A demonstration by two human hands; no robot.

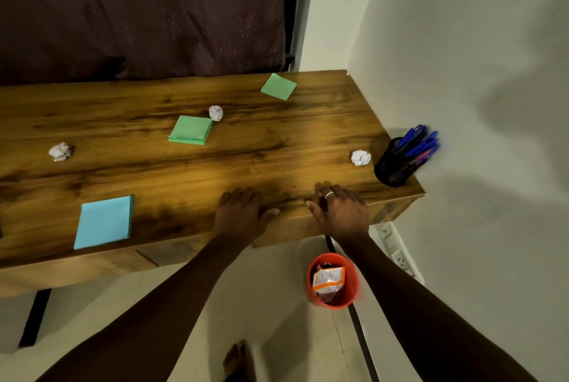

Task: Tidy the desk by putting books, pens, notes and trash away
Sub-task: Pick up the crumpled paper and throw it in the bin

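On the wooden desk (184, 172) lie a blue note pad (104, 222) at the front left, a green note pad (191, 130) in the middle and a second green pad (278, 86) at the back. Three crumpled paper balls rest at the left (60, 151), the middle (216, 112) and the right (360, 157). A black mesh cup (394, 166) full of blue pens (417, 142) stands at the right end. My left hand (240, 215) and my right hand (341, 212) lie flat on the front edge, fingers spread, holding nothing.
An orange bin (334, 281) with a wrapper inside stands on the floor under the desk's right end. A white wall with a socket strip (397, 250) closes the right side. A dark curtain hangs behind the desk. My bare foot (237, 360) is below.
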